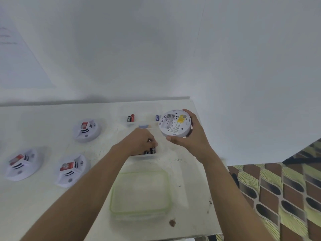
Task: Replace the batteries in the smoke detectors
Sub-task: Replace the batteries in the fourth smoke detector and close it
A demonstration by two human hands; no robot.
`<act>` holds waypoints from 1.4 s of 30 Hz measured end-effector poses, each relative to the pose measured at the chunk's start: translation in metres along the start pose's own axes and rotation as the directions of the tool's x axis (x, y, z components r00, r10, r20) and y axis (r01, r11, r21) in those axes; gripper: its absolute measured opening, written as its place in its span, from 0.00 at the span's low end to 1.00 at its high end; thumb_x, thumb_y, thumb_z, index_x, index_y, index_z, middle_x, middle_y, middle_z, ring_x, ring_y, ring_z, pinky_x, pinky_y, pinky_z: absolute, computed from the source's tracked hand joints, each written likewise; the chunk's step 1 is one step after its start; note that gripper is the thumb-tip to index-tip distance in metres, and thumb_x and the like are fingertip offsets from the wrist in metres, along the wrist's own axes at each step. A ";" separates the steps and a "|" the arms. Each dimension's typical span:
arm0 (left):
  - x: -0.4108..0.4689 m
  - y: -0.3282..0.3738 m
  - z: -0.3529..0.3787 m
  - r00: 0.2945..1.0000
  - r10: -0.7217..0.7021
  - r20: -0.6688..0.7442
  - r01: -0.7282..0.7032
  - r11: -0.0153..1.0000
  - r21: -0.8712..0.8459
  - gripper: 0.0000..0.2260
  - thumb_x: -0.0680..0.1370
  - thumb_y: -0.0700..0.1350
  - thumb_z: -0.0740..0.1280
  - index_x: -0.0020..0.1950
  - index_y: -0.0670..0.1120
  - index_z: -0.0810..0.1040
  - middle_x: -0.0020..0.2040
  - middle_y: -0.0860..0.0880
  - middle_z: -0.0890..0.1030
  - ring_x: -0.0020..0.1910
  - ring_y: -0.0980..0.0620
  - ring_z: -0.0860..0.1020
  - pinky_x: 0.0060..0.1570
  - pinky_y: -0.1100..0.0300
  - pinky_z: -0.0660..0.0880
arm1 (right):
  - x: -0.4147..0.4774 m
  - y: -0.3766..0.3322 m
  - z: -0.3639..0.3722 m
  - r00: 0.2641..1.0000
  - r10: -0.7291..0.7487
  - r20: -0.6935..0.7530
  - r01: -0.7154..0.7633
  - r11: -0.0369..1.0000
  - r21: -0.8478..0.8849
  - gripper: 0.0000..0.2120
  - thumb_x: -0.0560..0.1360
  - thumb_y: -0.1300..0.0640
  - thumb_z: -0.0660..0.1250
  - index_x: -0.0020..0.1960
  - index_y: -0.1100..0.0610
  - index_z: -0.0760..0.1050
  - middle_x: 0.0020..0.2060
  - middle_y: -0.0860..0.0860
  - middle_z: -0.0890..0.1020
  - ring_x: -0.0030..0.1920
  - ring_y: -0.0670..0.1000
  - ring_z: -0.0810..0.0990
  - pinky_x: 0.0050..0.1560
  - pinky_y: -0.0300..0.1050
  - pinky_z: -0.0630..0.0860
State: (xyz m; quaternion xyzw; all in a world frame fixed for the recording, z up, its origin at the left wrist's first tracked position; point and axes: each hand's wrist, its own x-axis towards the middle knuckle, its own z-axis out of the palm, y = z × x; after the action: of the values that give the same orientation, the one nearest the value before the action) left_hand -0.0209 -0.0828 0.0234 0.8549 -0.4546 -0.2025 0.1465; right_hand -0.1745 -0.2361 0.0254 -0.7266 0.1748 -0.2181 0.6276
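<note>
Near tabletop's (43,211) far right corner, gripping smoke detector (175,123) with right hand (192,138), pinching battery (152,150) with left hand (139,141); could drop it through loose pinch.

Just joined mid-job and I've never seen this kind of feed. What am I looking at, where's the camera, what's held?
There is no machine: one camera worn on a person's head looks down at their bare hands over a white table. The right hand holds a round smoke detector, back up, its battery bay looking empty. The left hand reaches into a small clear tray of black batteries; whether it grips one is unclear. Three more detectors lie to the left, a green-rimmed container nearer, spare batteries farther back.
</note>
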 end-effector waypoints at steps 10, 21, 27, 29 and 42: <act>-0.006 -0.023 -0.036 0.978 0.025 -0.207 -0.078 0.965 -0.251 0.04 0.79 0.50 0.69 0.49 0.54 0.84 0.33 0.54 0.83 0.30 0.64 0.79 0.35 0.70 0.74 | 0.020 0.002 0.020 0.999 -0.024 -0.032 0.025 0.999 0.020 0.43 0.65 0.65 0.82 0.73 0.48 0.65 0.65 0.41 0.76 0.65 0.38 0.75 0.61 0.41 0.78; 0.064 -0.045 -0.065 0.978 -0.033 -0.205 0.011 0.994 -0.109 0.09 0.74 0.46 0.76 0.53 0.48 0.85 0.45 0.52 0.82 0.46 0.54 0.81 0.43 0.68 0.71 | 0.046 0.004 0.025 0.992 -0.027 -0.120 0.026 1.000 -0.013 0.43 0.65 0.65 0.82 0.74 0.52 0.65 0.64 0.41 0.77 0.66 0.40 0.75 0.64 0.45 0.78; 0.092 -0.039 -0.062 1.000 -0.016 -0.016 0.017 0.999 0.049 0.10 0.74 0.42 0.75 0.54 0.47 0.84 0.44 0.52 0.80 0.45 0.52 0.79 0.45 0.63 0.72 | 0.054 0.005 0.020 0.987 -0.028 -0.159 0.027 1.000 -0.010 0.41 0.65 0.66 0.81 0.72 0.51 0.66 0.62 0.38 0.77 0.64 0.38 0.76 0.58 0.38 0.78; 0.096 -0.041 -0.061 0.999 -0.019 0.032 0.017 0.996 0.084 0.09 0.75 0.41 0.72 0.55 0.47 0.84 0.45 0.51 0.81 0.45 0.52 0.78 0.46 0.63 0.71 | 0.055 0.005 0.019 0.986 -0.026 -0.164 0.025 1.000 -0.007 0.41 0.65 0.67 0.81 0.71 0.50 0.66 0.62 0.39 0.77 0.64 0.38 0.76 0.57 0.36 0.77; 0.099 -0.051 -0.059 0.996 0.016 -0.084 -0.028 0.990 -0.141 0.07 0.77 0.47 0.70 0.54 0.51 0.84 0.46 0.54 0.83 0.50 0.54 0.80 0.41 0.66 0.70 | 0.051 0.010 0.018 0.985 -0.003 -0.171 0.002 1.000 -0.002 0.42 0.66 0.67 0.81 0.74 0.53 0.65 0.63 0.41 0.76 0.63 0.37 0.76 0.57 0.36 0.78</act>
State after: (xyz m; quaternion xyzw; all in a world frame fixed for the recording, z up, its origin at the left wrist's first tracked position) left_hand 0.0937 -0.1338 0.0323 0.8450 -0.4418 -0.1970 0.2281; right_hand -0.1218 -0.2493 0.0185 -0.7060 0.2274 -0.2803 0.6093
